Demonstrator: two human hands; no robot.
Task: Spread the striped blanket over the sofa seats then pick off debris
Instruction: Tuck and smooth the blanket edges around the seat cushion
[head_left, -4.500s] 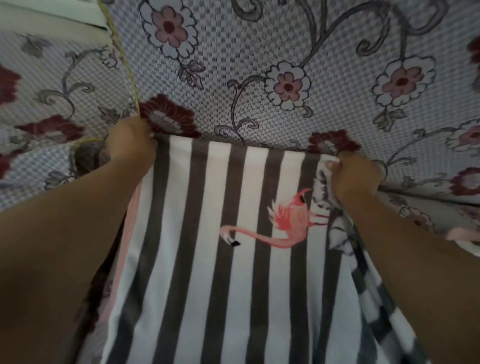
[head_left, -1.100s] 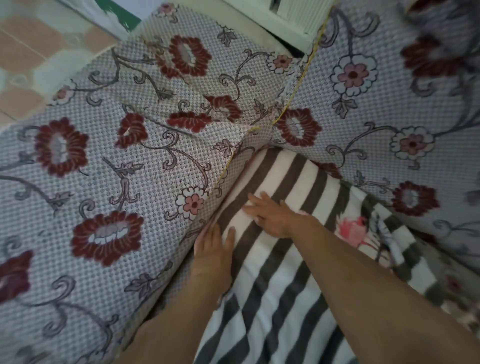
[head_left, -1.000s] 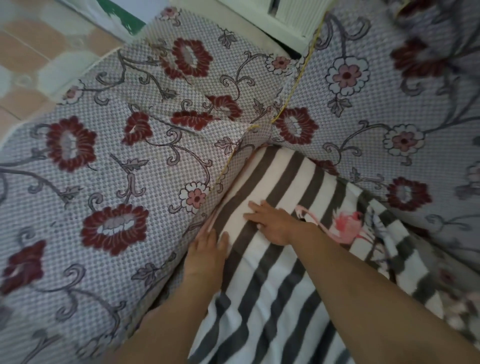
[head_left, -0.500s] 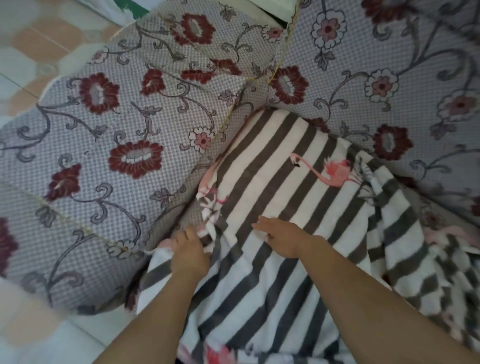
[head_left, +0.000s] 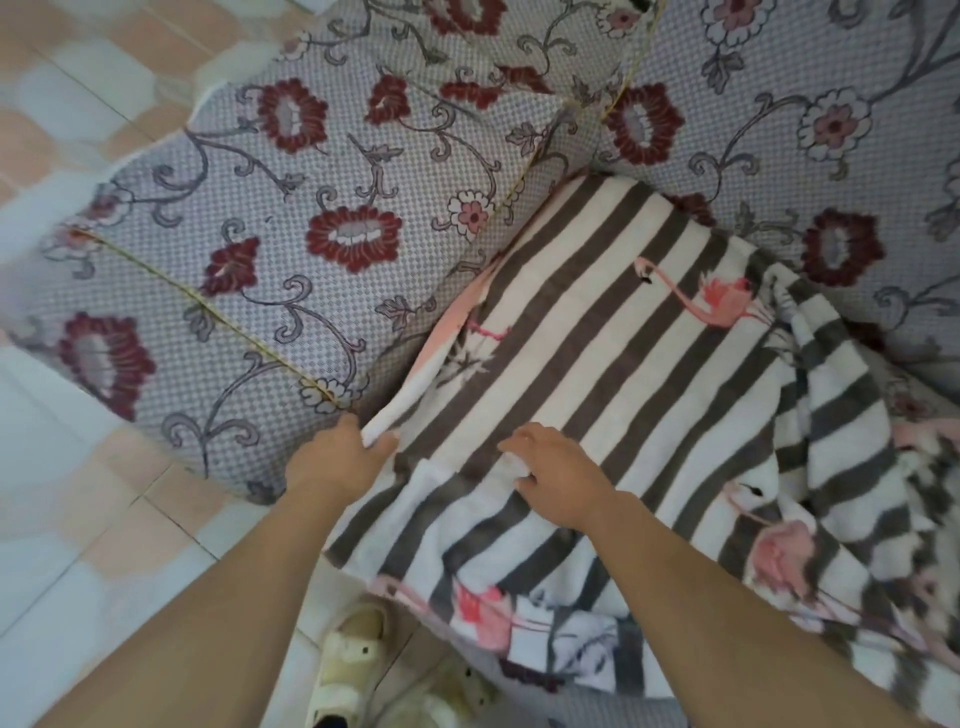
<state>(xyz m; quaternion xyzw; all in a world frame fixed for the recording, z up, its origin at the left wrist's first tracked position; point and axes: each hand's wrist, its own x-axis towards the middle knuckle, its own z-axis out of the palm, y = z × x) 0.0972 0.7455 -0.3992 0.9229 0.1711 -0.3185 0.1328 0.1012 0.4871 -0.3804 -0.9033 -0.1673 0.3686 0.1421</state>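
The striped blanket (head_left: 613, 332), grey and white with pink flamingos, lies over the left seat of the floral sofa (head_left: 332, 171) and hangs past the front edge. My left hand (head_left: 335, 460) pinches the blanket's left edge by the armrest's front corner. A little to the right, my right hand (head_left: 558, 475) grips a fold of the blanket at the seat front. On the right the blanket is bunched in folds (head_left: 852, 467). No debris is visible on it.
The sofa's armrest (head_left: 249, 291) fills the left middle and its backrest (head_left: 810, 114) the top right. Tiled floor (head_left: 78, 561) lies to the left and below. A cream sandal (head_left: 348, 670) sits on the floor under my arms.
My hands slid from the back corner of the seat down the blanket's left side to the front edge. They went from lying flat to gripping the cloth. The view tilted down toward the floor.
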